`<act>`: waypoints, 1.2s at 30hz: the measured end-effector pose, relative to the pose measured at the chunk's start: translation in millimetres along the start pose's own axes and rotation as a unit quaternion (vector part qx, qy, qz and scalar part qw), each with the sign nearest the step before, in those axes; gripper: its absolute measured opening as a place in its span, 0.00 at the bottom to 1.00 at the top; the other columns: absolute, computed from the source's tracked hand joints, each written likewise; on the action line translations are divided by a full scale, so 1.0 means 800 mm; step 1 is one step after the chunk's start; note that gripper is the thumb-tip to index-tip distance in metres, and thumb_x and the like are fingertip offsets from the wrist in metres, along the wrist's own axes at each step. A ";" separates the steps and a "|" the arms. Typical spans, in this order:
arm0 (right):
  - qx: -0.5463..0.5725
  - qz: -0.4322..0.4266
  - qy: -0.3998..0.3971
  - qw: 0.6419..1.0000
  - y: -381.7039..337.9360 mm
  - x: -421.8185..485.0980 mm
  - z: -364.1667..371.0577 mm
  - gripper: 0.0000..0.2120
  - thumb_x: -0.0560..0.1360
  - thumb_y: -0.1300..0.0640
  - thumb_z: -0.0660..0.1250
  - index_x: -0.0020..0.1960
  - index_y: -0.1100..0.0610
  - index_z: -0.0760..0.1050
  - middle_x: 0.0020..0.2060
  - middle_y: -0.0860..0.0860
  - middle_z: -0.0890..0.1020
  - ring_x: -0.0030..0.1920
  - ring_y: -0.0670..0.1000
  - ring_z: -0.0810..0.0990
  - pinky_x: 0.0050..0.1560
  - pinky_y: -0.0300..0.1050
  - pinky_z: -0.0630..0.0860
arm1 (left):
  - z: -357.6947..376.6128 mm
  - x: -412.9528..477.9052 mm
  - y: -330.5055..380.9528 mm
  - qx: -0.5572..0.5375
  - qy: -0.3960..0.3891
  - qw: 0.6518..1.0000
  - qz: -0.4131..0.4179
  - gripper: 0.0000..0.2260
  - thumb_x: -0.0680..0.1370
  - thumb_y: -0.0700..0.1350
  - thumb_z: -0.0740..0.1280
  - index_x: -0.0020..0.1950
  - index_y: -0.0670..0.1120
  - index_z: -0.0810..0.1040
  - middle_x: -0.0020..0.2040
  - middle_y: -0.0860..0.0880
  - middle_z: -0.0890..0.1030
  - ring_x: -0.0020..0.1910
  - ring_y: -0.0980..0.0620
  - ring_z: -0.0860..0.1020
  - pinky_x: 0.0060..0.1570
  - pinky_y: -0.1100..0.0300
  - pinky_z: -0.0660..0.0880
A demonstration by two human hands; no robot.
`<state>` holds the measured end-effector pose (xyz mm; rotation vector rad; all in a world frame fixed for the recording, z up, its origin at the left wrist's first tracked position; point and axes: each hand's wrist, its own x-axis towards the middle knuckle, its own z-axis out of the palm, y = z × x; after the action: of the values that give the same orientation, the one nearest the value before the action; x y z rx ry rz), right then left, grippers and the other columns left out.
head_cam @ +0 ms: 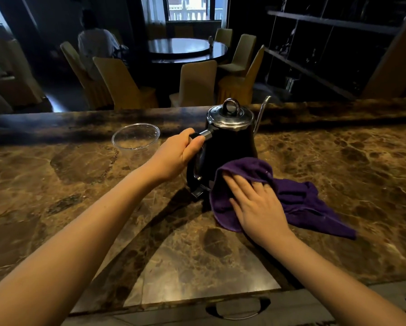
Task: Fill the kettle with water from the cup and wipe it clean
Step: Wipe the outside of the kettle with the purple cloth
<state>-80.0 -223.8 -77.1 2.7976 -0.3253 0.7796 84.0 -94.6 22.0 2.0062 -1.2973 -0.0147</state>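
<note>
Clenched around the black handle, the left hand (177,154) steadies the kettle (230,147) upright on the marble counter (338,161), while the soft purple cloth (289,196) is pressed flat against its lower side by the open right hand (256,203). Probably heavy with water and slick-sided, the kettle is best held by that handle; the clear cup (136,140) stands empty just beside.

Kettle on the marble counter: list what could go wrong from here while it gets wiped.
1. The right hand presses the purple cloth against the lower body of the kettle; a hard push could tip it, though the left hand steadies the handle.
2. The thin spout could snag the cloth.
3. The clear plastic cup stands close to the left forearm and could be knocked over.
</note>
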 end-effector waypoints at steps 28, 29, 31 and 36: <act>0.244 0.229 -0.015 0.942 0.102 -0.046 -0.038 0.09 0.75 0.60 0.60 0.53 0.57 0.75 0.48 0.55 0.81 0.52 0.59 0.75 0.52 0.55 0.69 | 0.021 0.065 0.014 0.088 0.206 0.968 -0.116 0.21 0.74 0.44 0.57 0.21 0.44 0.59 0.20 0.47 0.61 0.23 0.50 0.60 0.29 0.54 0.57; 0.220 0.234 -0.002 0.947 0.111 -0.048 -0.044 0.10 0.75 0.57 0.60 0.55 0.54 0.75 0.51 0.54 0.80 0.54 0.58 0.73 0.54 0.56 0.67 | 0.022 0.070 0.014 0.079 0.191 0.973 -0.107 0.21 0.74 0.43 0.57 0.21 0.45 0.59 0.20 0.48 0.61 0.23 0.51 0.59 0.28 0.54 0.57; 0.170 0.251 -0.051 0.952 0.127 -0.055 -0.052 0.15 0.76 0.46 0.57 0.61 0.47 0.71 0.60 0.52 0.75 0.62 0.56 0.66 0.60 0.58 0.63 | 0.024 0.081 0.014 0.066 0.164 0.980 -0.087 0.21 0.75 0.43 0.58 0.22 0.47 0.58 0.21 0.49 0.60 0.23 0.52 0.58 0.26 0.61 0.56; 0.112 0.274 -0.243 0.924 0.132 -0.097 -0.043 0.27 0.75 0.37 0.53 0.72 0.43 0.59 0.73 0.52 0.62 0.70 0.58 0.59 0.66 0.58 0.60 | 0.029 0.096 0.011 0.060 0.135 0.988 -0.050 0.21 0.77 0.43 0.58 0.23 0.48 0.61 0.23 0.50 0.64 0.25 0.54 0.63 0.27 0.66 0.61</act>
<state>-190.1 -303.5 -73.5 3.1185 -1.2126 0.1902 106.2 -170.7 37.9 2.0887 -1.0470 0.2854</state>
